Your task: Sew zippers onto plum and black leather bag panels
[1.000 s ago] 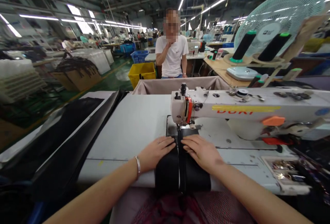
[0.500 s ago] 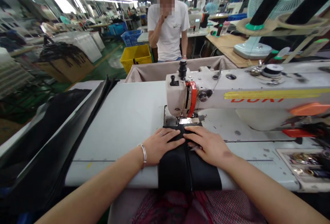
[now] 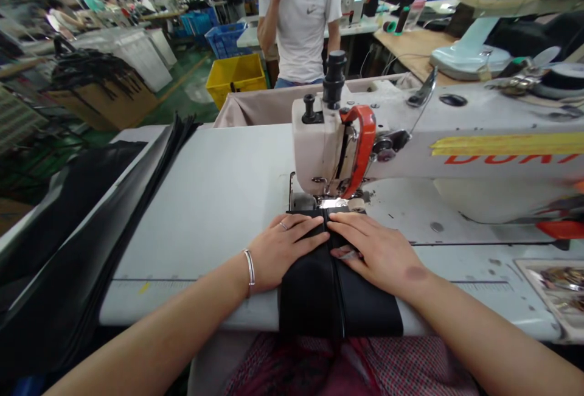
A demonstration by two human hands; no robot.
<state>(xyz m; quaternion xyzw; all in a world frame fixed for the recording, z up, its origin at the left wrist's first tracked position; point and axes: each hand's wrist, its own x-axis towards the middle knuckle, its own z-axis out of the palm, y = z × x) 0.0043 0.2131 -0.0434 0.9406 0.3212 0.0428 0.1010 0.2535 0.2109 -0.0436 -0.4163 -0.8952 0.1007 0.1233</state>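
A black leather-like piece (image 3: pixel 319 295) with a raised centre seam lies on the sewing table and hangs over its front edge. My left hand (image 3: pixel 283 247) rests flat on its left half, fingers stretched toward the seam. My right hand (image 3: pixel 376 253) lies flat on the right half, fingers pointing left to the seam, with a small metal tool under the fingers. Both sets of fingertips sit just in front of the presser foot (image 3: pixel 333 201) of the white sewing machine (image 3: pixel 410 146).
A stack of long black strips (image 3: pixel 91 225) lies along the table's left side. A tray of metal parts (image 3: pixel 556 286) sits at the right. A person in a white shirt (image 3: pixel 301 13) stands behind a fabric-lined bin (image 3: pixel 264 107). A yellow crate (image 3: pixel 235 76) is beyond.
The camera has tilted down and come closer to the machine. Both hands have slid the black piece forward toward the presser foot.
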